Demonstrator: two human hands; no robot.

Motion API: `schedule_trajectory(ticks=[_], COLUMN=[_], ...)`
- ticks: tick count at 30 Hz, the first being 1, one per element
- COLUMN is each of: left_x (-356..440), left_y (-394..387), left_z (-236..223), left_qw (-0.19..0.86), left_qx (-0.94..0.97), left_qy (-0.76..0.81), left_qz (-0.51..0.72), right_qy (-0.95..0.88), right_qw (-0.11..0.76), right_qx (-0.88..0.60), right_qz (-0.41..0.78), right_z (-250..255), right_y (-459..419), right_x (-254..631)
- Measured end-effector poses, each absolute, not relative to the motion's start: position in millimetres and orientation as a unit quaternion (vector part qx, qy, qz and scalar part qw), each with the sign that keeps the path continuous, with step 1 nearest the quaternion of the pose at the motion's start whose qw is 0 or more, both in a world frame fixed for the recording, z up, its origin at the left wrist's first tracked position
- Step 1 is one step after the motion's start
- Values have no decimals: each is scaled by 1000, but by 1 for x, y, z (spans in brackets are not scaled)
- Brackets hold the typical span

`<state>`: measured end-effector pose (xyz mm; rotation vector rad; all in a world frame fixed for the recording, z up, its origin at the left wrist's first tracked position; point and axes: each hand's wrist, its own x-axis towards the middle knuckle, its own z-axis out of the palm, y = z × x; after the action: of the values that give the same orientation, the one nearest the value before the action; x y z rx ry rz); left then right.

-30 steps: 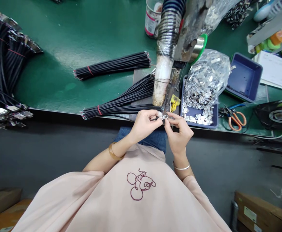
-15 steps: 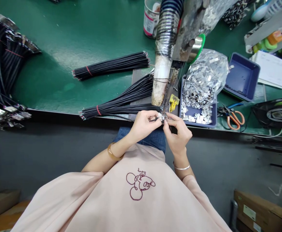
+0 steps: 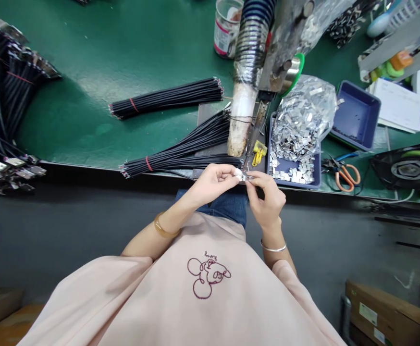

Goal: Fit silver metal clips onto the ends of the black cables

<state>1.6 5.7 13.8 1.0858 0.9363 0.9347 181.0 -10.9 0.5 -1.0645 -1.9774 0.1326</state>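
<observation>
At the table's front edge, my left hand is closed in a pinch, with something white over a fingertip. A single black cable runs from the lower bundle into that hand; its gripped end is mostly hidden. My right hand pinches a small silvery metal connector piece, which meets the left fingertips. Just above the hands are the tip of a soldering iron and a white-ended hose. The lower black cable bundle, tied with a red band, lies to the left.
Another cable bundle lies behind. Finished-looking cables are heaped far left. On the right are a blue tray of metal shells, a yellow clip, orange-handled pliers, a second blue tray and a fan.
My right fingers have closed in around the metal piece, which now lies more level between both hands. The view has shifted slightly; the bundles and trays stay in place.
</observation>
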Motion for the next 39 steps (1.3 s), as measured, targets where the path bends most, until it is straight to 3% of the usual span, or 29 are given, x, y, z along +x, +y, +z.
schedule_trajectory(ticks=[8, 14, 23, 30, 33, 36, 39], left_x=[14, 16, 14, 1, -4, -8, -11], left_y=[7, 10, 8, 8, 2, -4, -3], left_z=[1, 7, 1, 15, 21, 23, 20], left_qw=[579, 571, 577, 652, 587, 490, 532], left_qx=[481, 479, 518, 527, 580, 645, 642], left_qy=[463, 463, 460, 396, 413, 432, 413], left_qz=[467, 480, 433, 374, 386, 397, 366], right_qy=[-731, -731, -789, -816, -763, -671, -633], right_qw=[457, 461, 437, 437, 484, 499, 462], right_qx=[-492, -493, -429, -376, -417, -484, -505], right_qz=[120, 99, 41, 33, 97, 257, 361], right_z=[-6, -3, -6, -6, -6, -5, -2], right_y=[-10, -5, -8, -5, -7, -7, -7], right_x=[172, 171, 181, 186, 183, 179, 179])
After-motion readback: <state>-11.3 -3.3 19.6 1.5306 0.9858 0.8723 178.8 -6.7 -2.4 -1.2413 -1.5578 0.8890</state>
